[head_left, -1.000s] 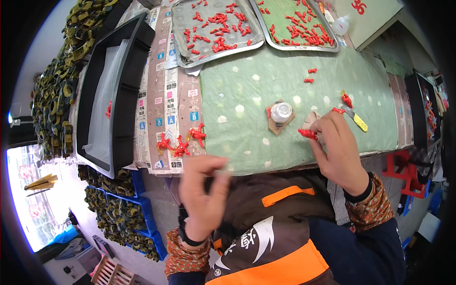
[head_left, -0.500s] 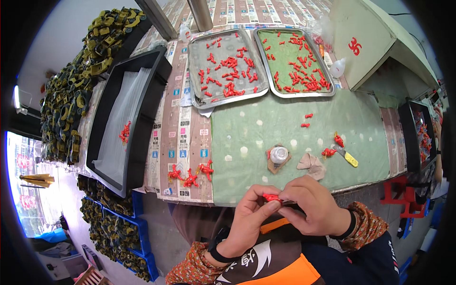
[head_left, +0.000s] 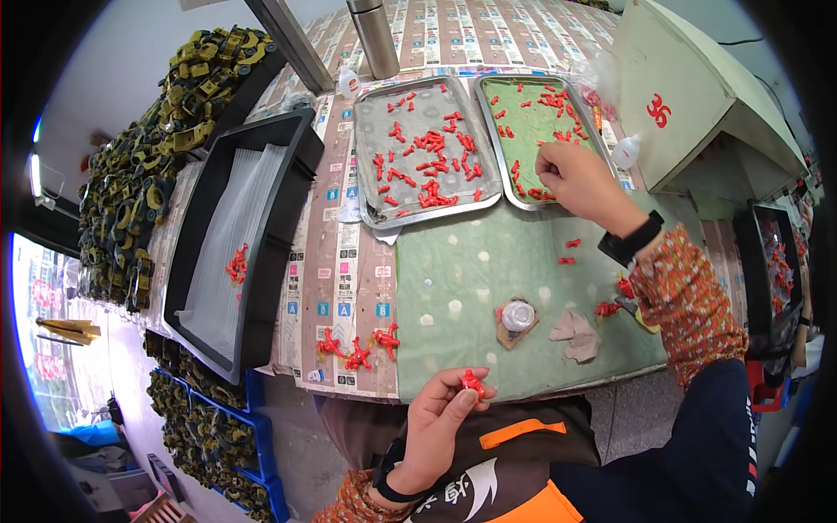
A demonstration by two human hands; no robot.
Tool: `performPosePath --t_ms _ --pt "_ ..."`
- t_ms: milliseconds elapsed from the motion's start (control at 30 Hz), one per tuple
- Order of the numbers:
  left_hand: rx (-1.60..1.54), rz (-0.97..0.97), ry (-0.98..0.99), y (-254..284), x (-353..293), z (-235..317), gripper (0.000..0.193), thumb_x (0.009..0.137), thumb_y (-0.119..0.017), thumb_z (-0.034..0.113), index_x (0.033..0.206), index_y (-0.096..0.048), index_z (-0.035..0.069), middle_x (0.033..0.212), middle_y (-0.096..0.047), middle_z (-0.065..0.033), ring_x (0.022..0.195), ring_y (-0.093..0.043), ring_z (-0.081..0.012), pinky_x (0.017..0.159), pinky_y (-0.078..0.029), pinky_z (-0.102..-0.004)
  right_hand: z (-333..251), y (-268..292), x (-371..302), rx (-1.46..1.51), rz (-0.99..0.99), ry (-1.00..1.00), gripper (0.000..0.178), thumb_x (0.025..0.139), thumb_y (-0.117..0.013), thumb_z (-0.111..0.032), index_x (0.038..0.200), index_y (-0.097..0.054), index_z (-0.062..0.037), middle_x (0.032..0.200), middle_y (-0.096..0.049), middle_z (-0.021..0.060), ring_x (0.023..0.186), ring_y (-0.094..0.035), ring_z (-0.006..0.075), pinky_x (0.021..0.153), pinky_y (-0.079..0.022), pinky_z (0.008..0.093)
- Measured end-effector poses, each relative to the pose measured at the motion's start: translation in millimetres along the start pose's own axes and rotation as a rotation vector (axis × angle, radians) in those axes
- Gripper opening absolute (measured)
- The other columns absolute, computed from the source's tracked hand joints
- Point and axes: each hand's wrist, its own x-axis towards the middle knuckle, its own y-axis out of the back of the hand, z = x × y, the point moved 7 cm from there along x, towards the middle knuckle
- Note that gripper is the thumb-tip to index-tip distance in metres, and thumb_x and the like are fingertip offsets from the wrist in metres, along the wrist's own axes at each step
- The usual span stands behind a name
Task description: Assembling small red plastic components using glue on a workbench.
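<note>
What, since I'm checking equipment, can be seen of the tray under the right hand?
The tray is shallow and rectangular, with rounded corners and a shiny metallic rim. Small red pieces lie scattered over its green bottom. It lies by the far edge of the green cloth, beside another tray. The right hand hides part; whether they touch is unclear.

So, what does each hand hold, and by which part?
The left hand pinches a small red figure by its lower part. Whether the right hand holds anything cannot be told.
</note>
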Motion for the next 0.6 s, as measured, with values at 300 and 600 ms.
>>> performPosePath --t_ms 300,600 --pt "0.073 0.054 -0.052 11 -4 10 0.028 0.105 -0.059 0.010 0.129 -0.059 -0.004 0.109 -0.070 -0.0133 0.101 -0.067 -0.0159 0.093 -0.055 -0.0314 20 -39 39 -0.112 -0.115 -0.234 0.016 0.084 -0.073 -0.014 0.080 -0.070 0.0010 0.077 -0.070 0.0174 0.073 -0.068 0.0349 0.069 -0.053 0.0446" --pt "0.044 0.045 -0.024 20 -3 0 0.028 0.104 -0.061 0.012 0.129 -0.060 -0.003 0.108 -0.070 -0.0120 0.102 -0.066 -0.0151 0.092 -0.054 -0.0294 30 -39 44 0.033 -0.070 -0.057 0.013 0.080 -0.064 -0.005 0.089 -0.073 0.0001 0.086 -0.072 0.0196 0.083 -0.070 0.0370 0.075 -0.054 0.0456"
